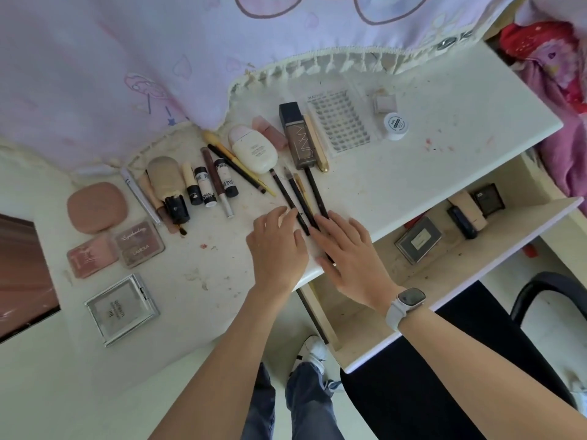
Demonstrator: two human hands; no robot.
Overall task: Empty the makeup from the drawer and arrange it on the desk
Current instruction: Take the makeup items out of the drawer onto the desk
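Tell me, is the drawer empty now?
Not empty. The open drawer holds a grey compact, a dark palette and two tubes.

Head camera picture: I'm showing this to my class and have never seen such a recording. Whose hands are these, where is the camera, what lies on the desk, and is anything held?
There is no machine here. A person wears a wide-angle camera on the head, so you look down at their own two bare hands.

The left hand and right hand lie flat and open on the desk, pressing some dark pencils together. Neither hand grips anything.

Makeup already lies on the desk: compacts, tubes, a foundation bottle, a lash tray, a small jar.

On the right the open drawer still holds a few cases.
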